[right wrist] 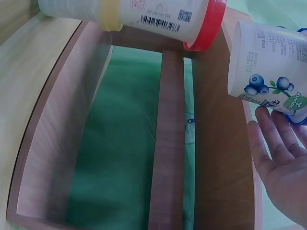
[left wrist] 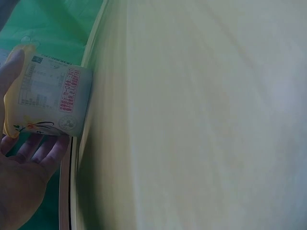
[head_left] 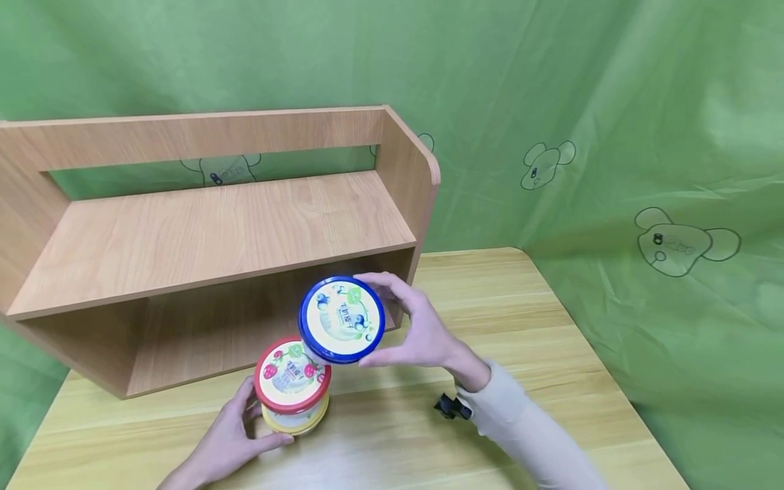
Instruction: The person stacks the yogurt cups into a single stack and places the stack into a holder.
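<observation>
A tub with a red lid [head_left: 292, 374], strawberries printed on top, stands stacked on a yellow-lidded tub [head_left: 295, 423] on the table. My left hand [head_left: 228, 435] grips the yellow-lidded tub from the left, thumb in front. In the left wrist view, that tub's printed white wall [left wrist: 53, 96] shows between thumb and fingers. Up in the air, my right hand [head_left: 412, 327] holds a blue-lidded blueberry tub [head_left: 341, 318] from its right side. The right wrist view shows this tub's white wall [right wrist: 268, 72] apart from the red-lidded tub [right wrist: 182, 24].
Behind the tubs stands a two-level wooden shelf [head_left: 226, 231] with a raised right side panel. The light wood table [head_left: 490, 299] extends to the right. A green curtain [head_left: 478, 102] hangs behind. A small black object [head_left: 452, 406] is by the right cuff.
</observation>
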The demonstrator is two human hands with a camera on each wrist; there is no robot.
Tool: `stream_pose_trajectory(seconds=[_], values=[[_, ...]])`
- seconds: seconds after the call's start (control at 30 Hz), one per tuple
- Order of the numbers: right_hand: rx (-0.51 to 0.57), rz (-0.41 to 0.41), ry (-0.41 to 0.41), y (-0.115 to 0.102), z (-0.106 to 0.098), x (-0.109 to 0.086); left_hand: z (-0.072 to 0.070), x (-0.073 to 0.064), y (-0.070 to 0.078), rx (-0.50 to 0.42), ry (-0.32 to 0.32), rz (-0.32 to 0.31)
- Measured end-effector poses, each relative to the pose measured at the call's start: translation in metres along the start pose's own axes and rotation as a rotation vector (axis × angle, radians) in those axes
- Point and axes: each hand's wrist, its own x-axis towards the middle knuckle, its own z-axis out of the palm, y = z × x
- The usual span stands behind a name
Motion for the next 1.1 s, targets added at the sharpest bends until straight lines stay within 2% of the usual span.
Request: stream_pose_trajectory(seconds=[0.17,0.3,0.53,0.8,1.1], values=[[0.042,-0.018,-0.033,0.0,0.008,0.004,-0.001,0.0,0.002,0.004,-0.009,-0.024],[0.033,-0.03,-0.048,0.001,0.015,0.006,-0.002,0.001,0.003,0.009,-0.02,-0.054],[0.024,-0.045,-0.076,0.002,0.023,0.009,-0.002,0.0,0.002,0.036,-0.002,-0.031],[0.034,-0.049,-0.105,0.002,0.031,0.011,-0.005,0.002,0.002,0.01,-0.038,-0.06],[0.021,-0.036,-0.131,0.003,0.036,0.014,-0.003,0.002,0.001,0.002,-0.029,-0.036]])
